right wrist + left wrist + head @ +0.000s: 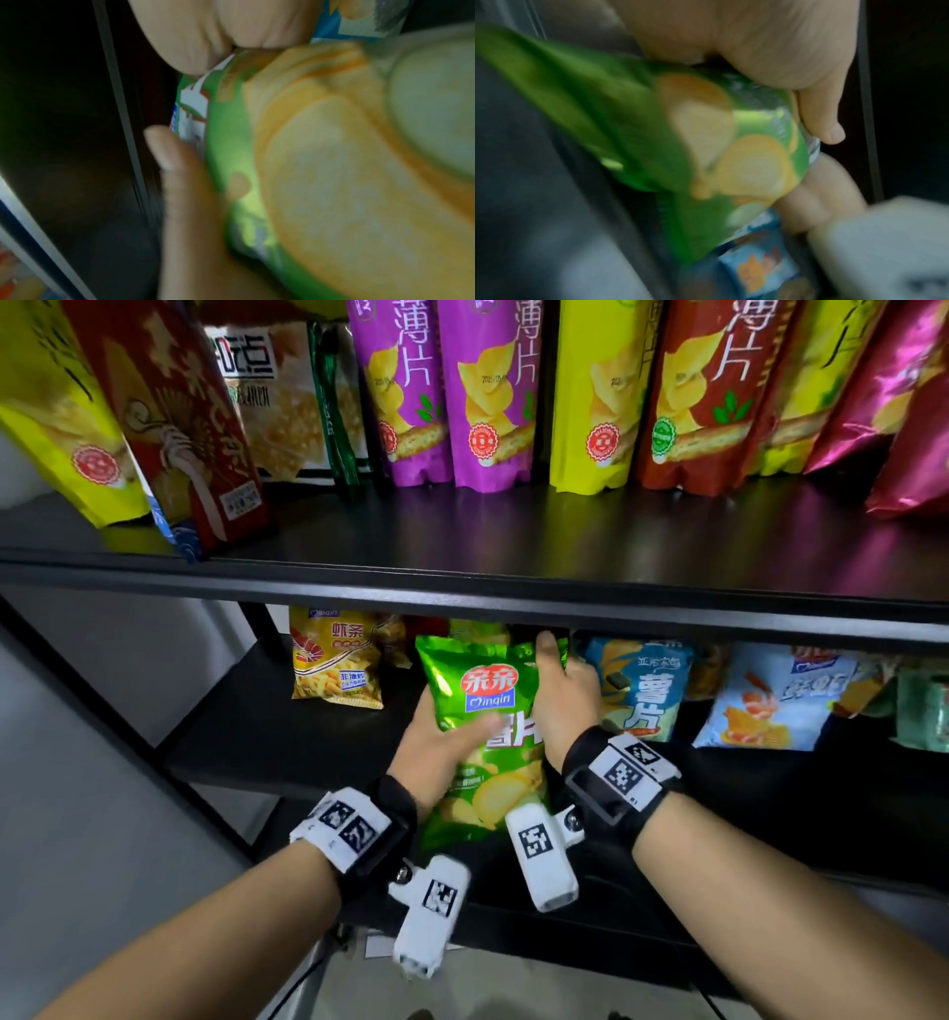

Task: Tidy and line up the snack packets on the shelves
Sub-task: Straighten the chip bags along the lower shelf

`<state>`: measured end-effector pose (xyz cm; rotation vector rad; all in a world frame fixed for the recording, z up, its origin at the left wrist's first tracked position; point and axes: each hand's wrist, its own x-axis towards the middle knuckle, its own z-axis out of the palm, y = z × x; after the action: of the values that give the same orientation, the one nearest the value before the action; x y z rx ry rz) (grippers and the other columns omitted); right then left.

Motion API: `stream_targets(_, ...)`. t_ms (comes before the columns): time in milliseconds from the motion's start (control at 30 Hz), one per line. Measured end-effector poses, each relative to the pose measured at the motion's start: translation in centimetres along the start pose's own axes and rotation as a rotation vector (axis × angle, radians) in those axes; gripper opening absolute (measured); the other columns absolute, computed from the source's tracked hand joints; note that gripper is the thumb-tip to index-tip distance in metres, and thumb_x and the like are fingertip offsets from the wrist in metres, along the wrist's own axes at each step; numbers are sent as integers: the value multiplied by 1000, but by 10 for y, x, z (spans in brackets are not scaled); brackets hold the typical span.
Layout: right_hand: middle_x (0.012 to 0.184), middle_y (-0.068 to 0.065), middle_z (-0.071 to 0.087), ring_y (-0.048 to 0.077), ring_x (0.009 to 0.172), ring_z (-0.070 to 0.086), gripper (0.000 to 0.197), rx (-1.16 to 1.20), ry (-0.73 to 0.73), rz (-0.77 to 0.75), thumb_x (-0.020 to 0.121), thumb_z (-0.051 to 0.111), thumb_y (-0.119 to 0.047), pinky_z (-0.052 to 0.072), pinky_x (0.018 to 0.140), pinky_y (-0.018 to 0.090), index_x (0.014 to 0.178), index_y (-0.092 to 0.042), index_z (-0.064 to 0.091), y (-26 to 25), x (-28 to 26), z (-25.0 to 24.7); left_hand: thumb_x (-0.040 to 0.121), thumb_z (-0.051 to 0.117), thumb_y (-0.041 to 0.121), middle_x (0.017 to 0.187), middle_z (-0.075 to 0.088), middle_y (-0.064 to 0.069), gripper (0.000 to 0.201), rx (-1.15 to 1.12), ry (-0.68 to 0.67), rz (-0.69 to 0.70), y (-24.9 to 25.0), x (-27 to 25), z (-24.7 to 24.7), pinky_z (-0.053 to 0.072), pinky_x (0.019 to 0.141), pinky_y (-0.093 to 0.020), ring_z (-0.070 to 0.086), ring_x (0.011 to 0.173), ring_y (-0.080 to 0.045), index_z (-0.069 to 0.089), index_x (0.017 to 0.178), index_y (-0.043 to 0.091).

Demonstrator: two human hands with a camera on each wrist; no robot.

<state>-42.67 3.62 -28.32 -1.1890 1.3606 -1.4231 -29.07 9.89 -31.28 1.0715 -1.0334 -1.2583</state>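
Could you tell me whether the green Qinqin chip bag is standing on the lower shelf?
Cannot tell. Left hand and right hand grip the green Qinqin chip bag; its bottom edge is hidden.

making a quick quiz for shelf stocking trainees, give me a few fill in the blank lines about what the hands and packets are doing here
1. Both hands hold one ____ chip packet at the lower shelf.
2. The right hand grips that packet near its ____ edge.
3. On the lower shelf, the yellow packet stands to the ____ of the held one.
4. The two purple packets stand on the ____ shelf.

Missing words: green; top; left; upper
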Motion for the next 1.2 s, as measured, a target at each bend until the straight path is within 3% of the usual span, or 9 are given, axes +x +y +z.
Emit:
stream_targets(200,113,6,71,24,103,68,49,126,-216,195,95,46,-58,54,92,39,112,-18,68,2,-12,-9,67,82,14,116,72,-17,70,32,66,-18,-8,-12,2,57,90,-49,70,105,-35,54,130,4)
stream_targets(333,99,-3,77,15,91,73,22,229,-474,271,90,66,-39,59,72,30,108,-26,65,22,-37,-21,67,88,31,120,70,-18,76,39,100,-66,4,-9,3,54,97,-53,69,109,-37,55,130,5)
stream_targets(467,107,4,75,22,99,72,30,202,-492,205,89,69,-33,57,84,39,115,-18,66,20,-37,-35,84,68,45,122,70,-12,49,138,79,-82,6,-18,4,56,93,-39,71,106,-24,56,123,19)
stream_targets(567,105,-2,76,17,98,72,26,177,-505,218,90,67,-36,58,81,31,112,-21,67,11,-27,-45,103,50,20,117,68,0,27,442,96,123,13,-22,-9,52,90,-29,66,103,-12,53,130,23)
stream_targets(667,102,-2,76,15,96,71,33,142,-505,286,90,65,-41,57,81,28,115,-19,66,2,-21,-51,90,59,-13,141,52,2,78,784,-58,333,24,-27,-27,44,107,-24,49,130,-5,36,147,36)
stream_targets(767,132,6,62,19,119,59,54,26,-543,328,92,61,-45,43,107,35,135,-14,53,-6,-22,-57,84,80,17,161,29,-1,81,1091,-263,686,29,-32,-24,21,122,-27,23,151,-16,37,151,32)
stream_targets(900,162,1,20,19,146,27,72,-128,-671,245,98,51,-44,23,120,38,156,-25,14,-20,-26,-66,90,70,28,154,45,-10,53,1001,-370,864,35,-37,-6,24,123,-48,33,149,-27,57,138,8)
stream_targets(1100,144,-3,53,20,130,53,66,339,-889,273,88,38,-68,52,97,48,139,-29,54,-43,-34,-86,68,88,19,124,69,12,58,623,-75,625,44,-32,2,47,102,-24,63,119,-7,65,121,15)
stream_targets(1200,130,2,62,24,119,60,57,237,-876,94,84,61,-47,54,93,52,132,-18,56,-44,-36,-87,63,89,15,109,72,17,57,489,-36,477,43,-27,6,51,89,-15,68,102,-1,64,113,28)
